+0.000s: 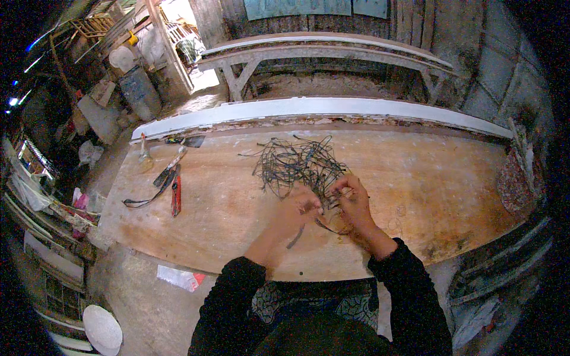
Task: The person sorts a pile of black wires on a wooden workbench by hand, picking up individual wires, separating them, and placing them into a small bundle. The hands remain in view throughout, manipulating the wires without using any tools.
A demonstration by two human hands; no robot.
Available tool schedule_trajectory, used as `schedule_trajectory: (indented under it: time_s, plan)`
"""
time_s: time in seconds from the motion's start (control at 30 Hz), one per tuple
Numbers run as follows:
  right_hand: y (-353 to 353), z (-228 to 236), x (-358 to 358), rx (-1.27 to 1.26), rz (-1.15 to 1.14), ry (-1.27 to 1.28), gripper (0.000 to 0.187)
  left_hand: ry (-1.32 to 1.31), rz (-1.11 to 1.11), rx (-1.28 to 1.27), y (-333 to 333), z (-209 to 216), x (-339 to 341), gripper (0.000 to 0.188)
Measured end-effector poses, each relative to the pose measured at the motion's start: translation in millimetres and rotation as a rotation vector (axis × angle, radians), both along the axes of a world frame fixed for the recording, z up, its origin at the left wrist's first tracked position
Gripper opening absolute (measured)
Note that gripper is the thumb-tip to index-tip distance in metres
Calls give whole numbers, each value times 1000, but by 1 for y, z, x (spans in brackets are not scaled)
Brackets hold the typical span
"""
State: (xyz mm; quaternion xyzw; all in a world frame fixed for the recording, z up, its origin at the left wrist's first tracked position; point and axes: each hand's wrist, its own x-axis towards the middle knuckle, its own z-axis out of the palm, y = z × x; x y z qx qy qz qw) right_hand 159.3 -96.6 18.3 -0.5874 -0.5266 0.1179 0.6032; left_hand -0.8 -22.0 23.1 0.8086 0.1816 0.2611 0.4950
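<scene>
A tangled heap of thin dark strands (297, 163) lies in the middle of a worn wooden tabletop (427, 184). My left hand (298, 209) and my right hand (354, 202) meet at the heap's near edge, both pinching strands that lead into it. A loose loop of strand (332, 227) hangs below my hands onto the wood. Black sleeves cover both forearms.
A red-handled cutter (176, 191), a dark tool with a strap (157, 184) and a small brush (144, 155) lie at the table's left. A long white plank (320, 108) runs along the far edge. A trestle bench (332, 50) stands behind. Clutter fills the left side.
</scene>
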Motion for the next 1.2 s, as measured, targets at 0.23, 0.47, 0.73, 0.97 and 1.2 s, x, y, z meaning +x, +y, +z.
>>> schedule_trajectory:
  time_s: [0.23,0.47,0.73,0.97,1.2]
  plan:
    - [4,4,-3,-5,-43,-44,7,-182,-359,-321,-16,7,6,19]
    - [10,-8,9,-61,-160,-9,6,-195,-48,-220,-6,-13,9,13]
    - [-6,14,-7,-104,279,202,5,-400,706,-294,10,17,2,7]
    - [-19,18,-33,-246,718,254,12,-256,690,-131,23,-16,4,4]
    - [-17,16,-23,-176,685,146,13,-220,572,73,18,-11,4,5]
